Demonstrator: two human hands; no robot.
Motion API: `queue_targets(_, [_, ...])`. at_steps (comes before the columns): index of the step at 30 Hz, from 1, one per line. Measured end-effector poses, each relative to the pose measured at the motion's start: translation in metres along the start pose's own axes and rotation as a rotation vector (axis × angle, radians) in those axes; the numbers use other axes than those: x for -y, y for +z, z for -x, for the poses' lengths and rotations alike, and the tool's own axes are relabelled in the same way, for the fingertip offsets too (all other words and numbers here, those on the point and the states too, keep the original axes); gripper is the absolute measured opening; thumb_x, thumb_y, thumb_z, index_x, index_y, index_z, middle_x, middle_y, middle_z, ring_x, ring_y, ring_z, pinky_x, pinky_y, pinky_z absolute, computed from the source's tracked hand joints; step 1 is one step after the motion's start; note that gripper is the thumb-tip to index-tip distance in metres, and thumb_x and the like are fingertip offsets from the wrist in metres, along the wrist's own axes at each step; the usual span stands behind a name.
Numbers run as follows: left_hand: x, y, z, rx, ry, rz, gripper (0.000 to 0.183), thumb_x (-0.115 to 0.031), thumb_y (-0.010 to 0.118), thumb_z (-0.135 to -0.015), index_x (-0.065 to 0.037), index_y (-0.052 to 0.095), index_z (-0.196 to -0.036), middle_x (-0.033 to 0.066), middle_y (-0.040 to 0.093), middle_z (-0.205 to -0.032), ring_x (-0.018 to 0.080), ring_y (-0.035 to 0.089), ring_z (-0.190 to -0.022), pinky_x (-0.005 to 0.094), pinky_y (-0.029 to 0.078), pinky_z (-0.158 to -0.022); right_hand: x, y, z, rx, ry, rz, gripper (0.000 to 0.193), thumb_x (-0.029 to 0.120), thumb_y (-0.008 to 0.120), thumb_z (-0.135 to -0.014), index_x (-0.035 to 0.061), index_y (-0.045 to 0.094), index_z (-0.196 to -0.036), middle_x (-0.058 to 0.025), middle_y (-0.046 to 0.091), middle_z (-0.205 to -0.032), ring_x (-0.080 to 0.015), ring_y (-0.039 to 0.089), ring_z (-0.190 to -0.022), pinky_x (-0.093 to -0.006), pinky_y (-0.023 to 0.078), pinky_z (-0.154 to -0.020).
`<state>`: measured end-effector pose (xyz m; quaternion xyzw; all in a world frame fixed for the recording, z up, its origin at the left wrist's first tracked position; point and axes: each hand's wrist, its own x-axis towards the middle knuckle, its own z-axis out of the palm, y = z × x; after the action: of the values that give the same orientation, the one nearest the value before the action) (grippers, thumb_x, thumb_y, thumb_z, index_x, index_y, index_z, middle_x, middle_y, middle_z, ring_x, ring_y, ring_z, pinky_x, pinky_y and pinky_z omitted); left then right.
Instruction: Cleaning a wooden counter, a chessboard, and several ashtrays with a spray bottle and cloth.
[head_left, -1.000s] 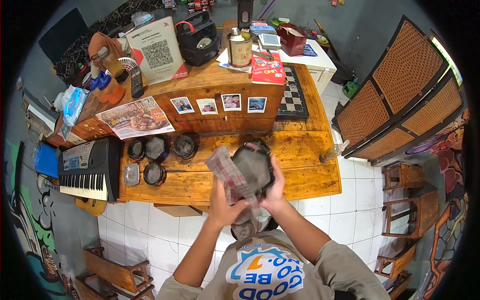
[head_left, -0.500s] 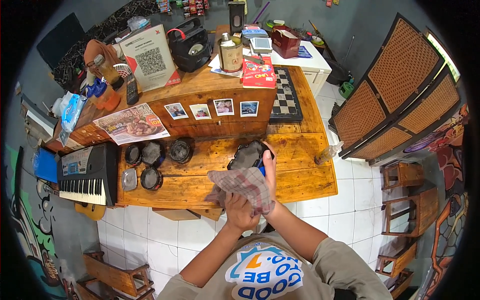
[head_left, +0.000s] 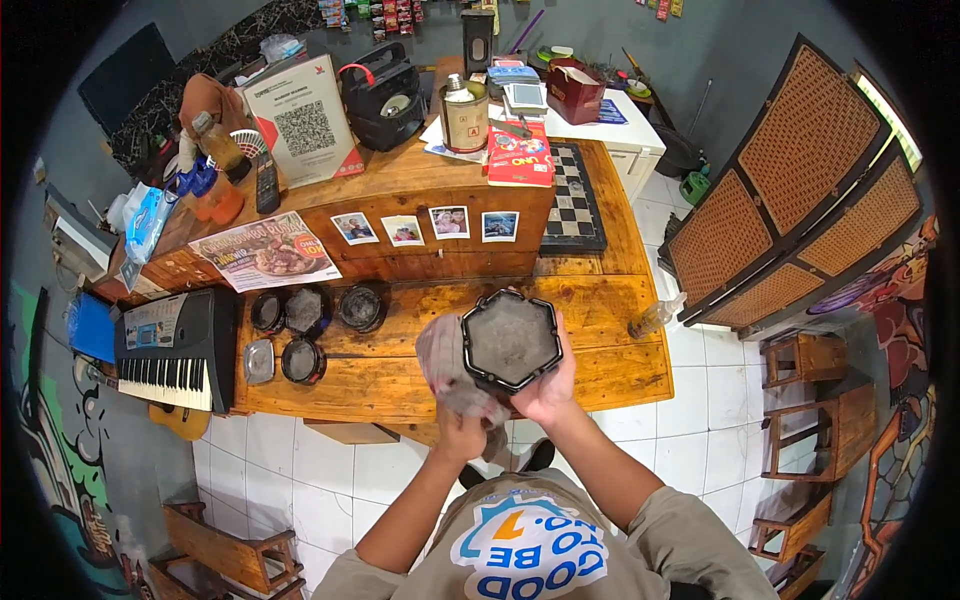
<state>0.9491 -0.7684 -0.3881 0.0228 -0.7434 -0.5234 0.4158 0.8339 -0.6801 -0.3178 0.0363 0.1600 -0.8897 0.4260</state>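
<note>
In my right hand (head_left: 553,388) rests a black, many-sided ashtray (head_left: 512,342) with a notched rim and a grey, dusty inside, its opening facing up toward me. My left hand (head_left: 462,432) is closed on a greyish-pink checked cloth (head_left: 438,358), which hangs against the ashtray's left side. Both hands are over the front edge of the wooden table (head_left: 600,375). Left of them on the table stand several similar dark ashtrays (head_left: 361,307), plus a clear glass one (head_left: 259,361).
A raised wooden ledge (head_left: 410,262) runs behind, bearing a speaker (head_left: 385,100), a tin (head_left: 465,115) and a sign (head_left: 305,125). An electronic keyboard (head_left: 178,345) stands at left. At the table's right edge is a small bottle (head_left: 655,316); a woven screen (head_left: 800,190) stands beyond.
My right hand has turned the ashtray so its inside faces me fully. My left hand and the cloth have moved from across the ashtray's near side to its left side.
</note>
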Motion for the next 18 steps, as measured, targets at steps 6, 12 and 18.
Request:
queue_targets(6, [0.025, 0.002, 0.018, -0.039, -0.073, -0.123, 0.020, -0.009, 0.052, -0.092, -0.007, 0.061, -0.074, 0.0086, 0.066, -0.081, 0.0299, 0.061, -0.081, 0.0420, 0.045, -0.084, 0.002, -0.006, -0.003, -0.102, 0.125, 0.243, 0.066, 0.061, 0.044, -0.097, 0.0081, 0.054, -0.135, -0.0124, 0.060, -0.132, -0.0287, 0.058, -0.120, -0.0469, 0.046, -0.103])
queue_targets(12, [-0.001, -0.004, -0.010, -0.012, 0.078, -0.377, 0.034, -0.012, 0.047, -0.094, 0.000, 0.055, -0.125, 0.0224, 0.054, -0.131, 0.0350, 0.050, -0.125, 0.0429, 0.031, -0.112, 0.022, -0.012, 0.000, -0.096, 0.182, 0.373, 0.062, 0.057, 0.049, -0.096, 0.0071, 0.056, -0.132, -0.0120, 0.063, -0.128, -0.0263, 0.061, -0.115, -0.0419, 0.048, -0.100])
queue_targets(18, [0.013, -0.025, -0.020, 0.193, 0.169, -0.594, 0.065, -0.027, 0.049, -0.095, 0.004, 0.029, -0.149, 0.0184, 0.038, -0.149, 0.0381, 0.030, -0.139, 0.0457, 0.014, -0.120, 0.024, -0.007, 0.001, -0.077, 0.296, 0.359, 0.064, 0.058, 0.049, -0.095, 0.0060, 0.055, -0.133, -0.0169, 0.061, -0.129, -0.0322, 0.060, -0.118, -0.0527, 0.048, -0.099])
